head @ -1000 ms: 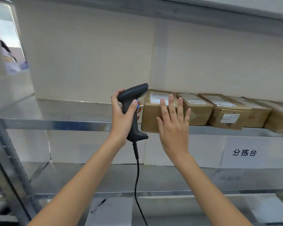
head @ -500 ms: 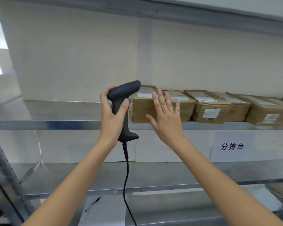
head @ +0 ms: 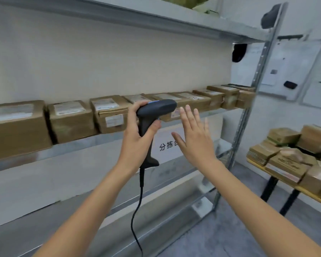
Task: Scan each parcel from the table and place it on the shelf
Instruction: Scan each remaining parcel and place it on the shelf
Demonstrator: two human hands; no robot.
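Note:
A row of several brown cardboard parcels (head: 72, 120) with white labels stands along the metal shelf (head: 85, 145). My left hand (head: 136, 140) grips the handle of a black corded barcode scanner (head: 156, 110), held upright in front of the shelf. My right hand (head: 195, 138) hovers just right of the scanner, empty, palm toward the shelf and fingers spread, clear of the parcels. At the right edge, a pile of several more parcels (head: 293, 158) lies on a wooden table (head: 285, 182).
A paper sign with printed characters (head: 165, 145) hangs under the shelf, partly behind my right hand. The shelf's perforated upright post (head: 248, 108) stands between shelf and table. A lower shelf board (head: 44, 225) runs beneath. Papers hang on the right wall.
My view has swung right, bringing the table's parcel pile into sight. My right hand has come off the shelved parcel and now hovers free. The left hand still holds the scanner.

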